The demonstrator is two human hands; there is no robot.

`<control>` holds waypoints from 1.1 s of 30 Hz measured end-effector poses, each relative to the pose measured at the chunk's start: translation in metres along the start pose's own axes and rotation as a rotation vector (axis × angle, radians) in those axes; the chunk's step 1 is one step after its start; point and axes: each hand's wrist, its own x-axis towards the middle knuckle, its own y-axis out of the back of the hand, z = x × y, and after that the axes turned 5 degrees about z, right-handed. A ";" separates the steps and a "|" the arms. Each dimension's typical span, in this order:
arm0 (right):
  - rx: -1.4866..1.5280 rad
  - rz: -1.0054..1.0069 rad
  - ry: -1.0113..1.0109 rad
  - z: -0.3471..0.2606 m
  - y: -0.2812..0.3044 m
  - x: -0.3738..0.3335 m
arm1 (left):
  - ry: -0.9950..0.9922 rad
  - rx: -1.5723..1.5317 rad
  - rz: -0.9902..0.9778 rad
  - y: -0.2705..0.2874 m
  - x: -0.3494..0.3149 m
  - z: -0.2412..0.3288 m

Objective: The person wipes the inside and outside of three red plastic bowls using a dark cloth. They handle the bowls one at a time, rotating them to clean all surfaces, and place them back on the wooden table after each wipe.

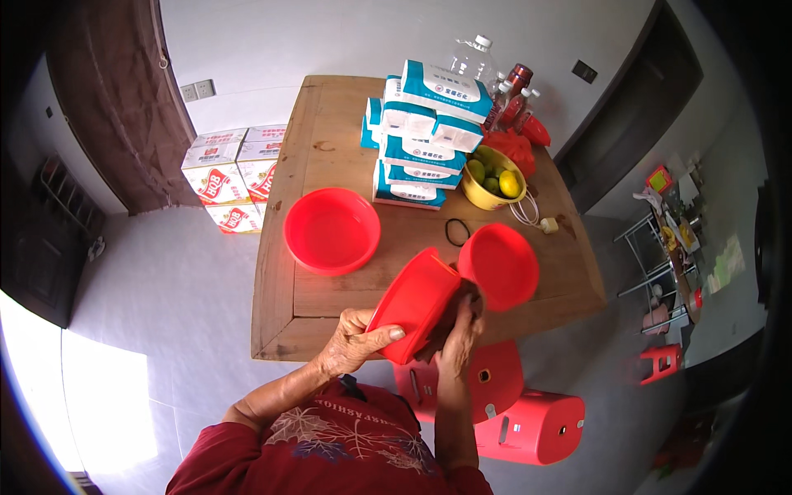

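Note:
My left hand grips the near left rim of a red plastic basin, thumb over the edge. The basin is tipped on its side above the table's front edge, its opening turned to the right. At that opening my right hand has its fingers bent around a dark brown cloth, which is pressed against the basin's inside. Part of the cloth and the fingertips are hidden. A second red basin sits upright on the table to the left, and a third red basin to the right.
The wooden table carries stacked tissue packs, a yellow bowl of green and yellow fruit, a black band, a white cable and bottles. Red stools stand below the front edge; cartons are at the left.

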 end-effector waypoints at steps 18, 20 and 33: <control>-0.002 0.003 0.081 -0.038 0.007 -0.024 | -0.866 1.607 -0.533 0.014 0.012 0.002; -0.124 -0.099 0.016 -0.043 0.005 -0.017 | -0.876 1.675 -0.558 0.014 0.013 0.000; -0.295 -0.135 0.071 -0.025 0.008 -0.007 | 0.017 0.110 0.259 0.040 0.002 0.039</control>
